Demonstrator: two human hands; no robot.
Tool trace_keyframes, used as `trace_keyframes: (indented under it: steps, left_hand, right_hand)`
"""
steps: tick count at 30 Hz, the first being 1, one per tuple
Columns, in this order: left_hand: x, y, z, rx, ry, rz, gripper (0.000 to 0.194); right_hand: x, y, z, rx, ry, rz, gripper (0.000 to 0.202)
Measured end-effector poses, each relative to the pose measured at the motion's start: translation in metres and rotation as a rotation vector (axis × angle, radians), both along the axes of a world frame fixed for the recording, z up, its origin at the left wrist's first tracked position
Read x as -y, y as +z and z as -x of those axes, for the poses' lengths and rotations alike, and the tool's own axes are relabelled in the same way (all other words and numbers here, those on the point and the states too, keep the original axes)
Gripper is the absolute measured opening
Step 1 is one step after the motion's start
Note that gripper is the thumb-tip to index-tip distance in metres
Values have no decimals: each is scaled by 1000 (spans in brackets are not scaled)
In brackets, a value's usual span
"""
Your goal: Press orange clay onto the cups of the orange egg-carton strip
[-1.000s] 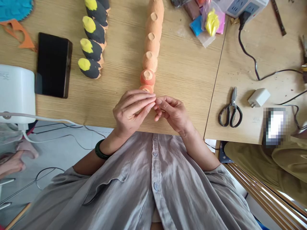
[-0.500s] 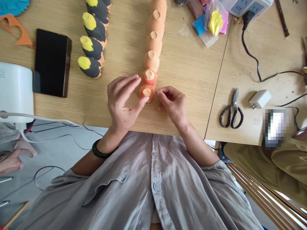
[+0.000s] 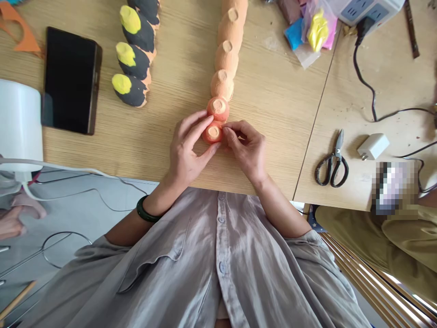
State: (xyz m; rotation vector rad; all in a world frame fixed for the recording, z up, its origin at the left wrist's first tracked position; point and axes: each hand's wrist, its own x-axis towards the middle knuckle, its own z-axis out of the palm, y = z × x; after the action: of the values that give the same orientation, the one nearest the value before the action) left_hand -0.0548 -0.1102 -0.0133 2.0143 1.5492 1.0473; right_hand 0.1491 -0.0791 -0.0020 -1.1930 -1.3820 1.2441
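Observation:
A long peach-coloured row of joined round lumps [image 3: 223,84] runs down the table toward me, each lump with a flat disc on top. Red-orange material that looks like modelling clay coats the two nearest lumps, around their pale discs. My left hand [image 3: 189,146] holds the nearest lump from its left side, fingers above and thumb below. At that lump's right edge my right hand [image 3: 246,148] is closed, thumb and index finger pinched together; what lies between them is hidden. A second row of lumps [image 3: 138,61], coated black with yellow tips, lies to the left.
A dark phone [image 3: 70,82] and a white appliance [image 3: 20,125] are at the left. On the right lie scissors [image 3: 332,161], a white charger plug [image 3: 373,146] and coloured clay packets [image 3: 316,32] beside a power strip [image 3: 368,11]. Another person sits at the right.
My left hand has moved right and closed in on the nearest lump. The right hand has come against that lump's right edge. The whole view has shifted slightly.

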Motion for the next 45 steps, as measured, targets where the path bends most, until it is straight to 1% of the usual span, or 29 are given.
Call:
trace_keyframes:
  steps: [3, 6, 10, 13, 16, 18, 21, 24, 26, 28, 30, 31, 34, 36, 39, 42, 44, 45]
  left_hand:
    - [0, 2, 0, -4, -17, -11, 58]
    - [1, 4, -1, -12, -10, 3, 57]
    - [1, 8, -2, -19, 14, 59, 54]
    - [1, 10, -3, 55, 22, 132, 58]
    - [0, 10, -4, 191, 12, 188, 69]
    - [-1, 7, -4, 236, 13, 153, 68]
    - [0, 4, -6, 202, 30, 50, 57]
    - [0, 3, -6, 165, 42, 5, 56]
    - [1, 4, -7, 172, 38, 4, 56]
    - [1, 7, -7, 173, 36, 6, 53]
    - [1, 10, -8, 166, 49, -14, 51]
    - [1, 12, -8, 168, 60, -24, 50]
    - [1, 17, -12, 243, 75, -18, 51]
    - [0, 21, -16, 308, 52, 2, 53]
    - [-7, 31, -22, 370, 11, 22, 56]
    - [-20, 40, -26, 459, -50, 53, 54]
    - [-32, 42, -26, 519, -116, 97, 53]
    - [-38, 42, -25, 543, -148, 131, 56]
  right_hand:
    - [3, -2, -1, 51, 8, -70, 22]
    - [7, 2, -1, 144, 10, -141, 21]
    - [11, 9, -1, 258, 3, -285, 24]
    - [14, 12, 0, 288, -7, -347, 24]
    - [18, 19, 1, 324, 6, -273, 23]
    - [21, 25, 3, 359, 18, -190, 19]
    - [26, 35, 8, 431, 25, -109, 14]
    - [27, 39, 12, 456, 16, -75, 13]
    - [23, 38, 11, 379, -8, -62, 13]
    - [17, 34, 5, 243, -49, -15, 15]
    - [7, 30, -2, 90, -83, 81, 18]
    - [1, 28, -6, 11, -78, 140, 24]
    - [-19, 29, -16, -179, 17, 293, 52]
    - [-35, 33, -18, -234, 99, 349, 63]
    - [-57, 36, -16, -315, 177, 393, 69]
    - [-74, 30, -13, -397, 173, 377, 70]
    - [-79, 24, -15, -417, 146, 333, 67]
    - [-80, 21, -16, -429, 124, 305, 65]
